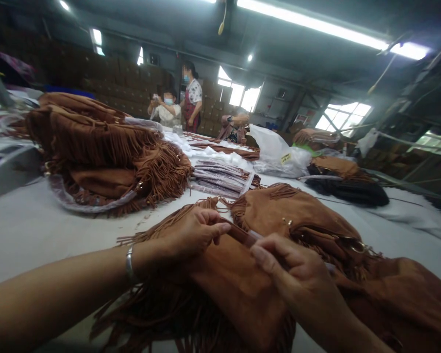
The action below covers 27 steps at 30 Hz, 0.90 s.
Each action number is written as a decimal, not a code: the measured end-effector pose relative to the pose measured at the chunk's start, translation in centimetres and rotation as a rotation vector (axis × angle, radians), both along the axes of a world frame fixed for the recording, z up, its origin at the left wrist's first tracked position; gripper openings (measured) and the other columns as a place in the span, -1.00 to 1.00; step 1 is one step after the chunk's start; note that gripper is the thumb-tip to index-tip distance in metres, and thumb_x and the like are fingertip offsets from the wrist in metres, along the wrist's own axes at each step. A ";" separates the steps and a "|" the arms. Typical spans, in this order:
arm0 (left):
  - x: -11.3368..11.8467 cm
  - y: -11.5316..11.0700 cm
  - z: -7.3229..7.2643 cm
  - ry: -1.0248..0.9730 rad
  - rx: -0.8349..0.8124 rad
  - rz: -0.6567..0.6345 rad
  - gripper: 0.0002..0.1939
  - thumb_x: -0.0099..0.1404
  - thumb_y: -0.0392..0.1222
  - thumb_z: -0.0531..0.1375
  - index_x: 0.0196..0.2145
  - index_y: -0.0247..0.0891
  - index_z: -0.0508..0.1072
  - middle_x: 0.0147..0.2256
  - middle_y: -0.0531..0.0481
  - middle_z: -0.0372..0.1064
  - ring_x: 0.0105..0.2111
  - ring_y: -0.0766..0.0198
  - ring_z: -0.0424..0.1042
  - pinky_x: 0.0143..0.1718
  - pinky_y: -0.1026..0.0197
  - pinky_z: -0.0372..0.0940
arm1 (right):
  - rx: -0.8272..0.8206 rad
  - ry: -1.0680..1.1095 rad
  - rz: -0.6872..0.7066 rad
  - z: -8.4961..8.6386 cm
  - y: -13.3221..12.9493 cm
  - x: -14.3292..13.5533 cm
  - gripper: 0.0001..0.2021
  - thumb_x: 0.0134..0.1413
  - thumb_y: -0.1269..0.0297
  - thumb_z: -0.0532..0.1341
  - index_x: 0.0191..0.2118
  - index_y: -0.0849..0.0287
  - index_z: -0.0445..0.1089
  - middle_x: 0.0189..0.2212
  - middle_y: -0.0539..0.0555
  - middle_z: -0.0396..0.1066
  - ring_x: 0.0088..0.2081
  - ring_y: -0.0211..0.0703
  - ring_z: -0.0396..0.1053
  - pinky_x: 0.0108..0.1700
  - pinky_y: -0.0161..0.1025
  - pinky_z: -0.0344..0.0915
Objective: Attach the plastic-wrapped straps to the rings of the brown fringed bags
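Note:
A brown suede bag (238,284) with long fringe lies on the white table right in front of me. Above it, my left hand (193,233) pinches a brown strap (237,233) between thumb and fingers; a silver bracelet circles that wrist. My right hand (297,269) grips the same strap farther right, where a strip of clear plastic wrap shows at the fingers. Between the two hands the strap runs fairly straight. Just beyond my right hand rests another brown bag (290,211) with metal fittings, and more brown suede (407,289) spreads out at the right.
Fringed brown bags (106,147) are piled at the left. Wrapped straps (222,177) lie stacked mid-table, beside a clear plastic bag (282,157). A black bundle (347,191) sits back right. Several people, including one standing person (192,95), are at the far side.

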<state>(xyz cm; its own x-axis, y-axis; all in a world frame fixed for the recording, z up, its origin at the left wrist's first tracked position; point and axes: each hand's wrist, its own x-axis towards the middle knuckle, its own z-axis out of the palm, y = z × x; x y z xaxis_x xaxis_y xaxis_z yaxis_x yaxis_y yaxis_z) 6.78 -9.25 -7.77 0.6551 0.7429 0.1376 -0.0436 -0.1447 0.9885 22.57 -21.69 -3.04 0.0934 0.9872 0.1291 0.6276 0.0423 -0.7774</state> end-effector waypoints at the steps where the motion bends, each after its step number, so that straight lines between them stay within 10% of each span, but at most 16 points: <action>1: 0.0 -0.3 -0.1 -0.024 0.001 -0.046 -0.68 0.11 0.02 0.25 -0.47 -0.36 0.45 -0.61 0.10 0.26 -0.67 0.52 0.11 -0.67 0.42 0.01 | 0.094 -0.083 0.010 0.2 0.6 -0.1 -0.80 0.07 0.12 0.18 -0.28 0.12 0.44 -0.37 0.08 0.46 -0.32 -0.12 0.40 -0.28 -0.23 0.31; 6: -1.3 0.3 -0.8 0.050 -0.039 -0.203 -0.54 0.20 0.16 0.15 -0.50 -0.36 0.43 -0.61 0.06 0.28 -0.66 0.47 0.15 -0.64 0.39 0.02 | -0.098 -0.214 0.280 -0.6 4.7 -1.2 -0.81 0.19 0.23 0.09 -0.15 0.13 0.39 -0.39 0.03 0.44 -0.36 -0.19 0.37 -0.33 -0.29 0.23; 13: -2.0 11.0 0.0 0.446 0.427 0.279 -0.67 0.21 -0.05 0.09 -0.55 -0.35 0.37 -0.62 0.10 0.16 -0.59 0.44 0.09 -0.54 0.35 -0.01 | -0.138 -0.461 0.193 -2.5 12.4 0.0 -0.81 0.16 0.25 0.12 -0.46 0.16 0.26 -0.59 -0.04 0.34 -0.53 -0.27 0.29 -0.48 -0.35 0.09; 19: 4.8 18.5 -1.8 0.673 0.293 0.080 -0.71 -0.07 -0.10 0.29 -0.71 -0.33 0.34 -0.70 0.08 0.14 -0.59 0.34 0.15 -0.53 0.28 0.02 | -0.149 -0.651 0.101 -6.9 16.8 0.7 -0.85 0.08 0.39 0.15 -0.19 0.22 0.33 -0.24 0.18 0.42 -0.26 -0.03 0.42 -0.33 -0.25 0.17; 27: 7.8 19.8 -5.0 0.683 0.024 -0.194 -0.93 -0.08 -0.35 0.19 -0.64 -0.33 0.34 -0.65 0.03 0.25 -0.57 0.29 0.25 -0.50 0.25 0.16 | -0.158 -0.610 0.052 -9.2 16.7 1.8 -0.73 0.26 0.38 -0.10 -0.10 0.23 0.30 -0.24 0.22 0.44 -0.26 0.01 0.44 -0.32 -0.21 0.22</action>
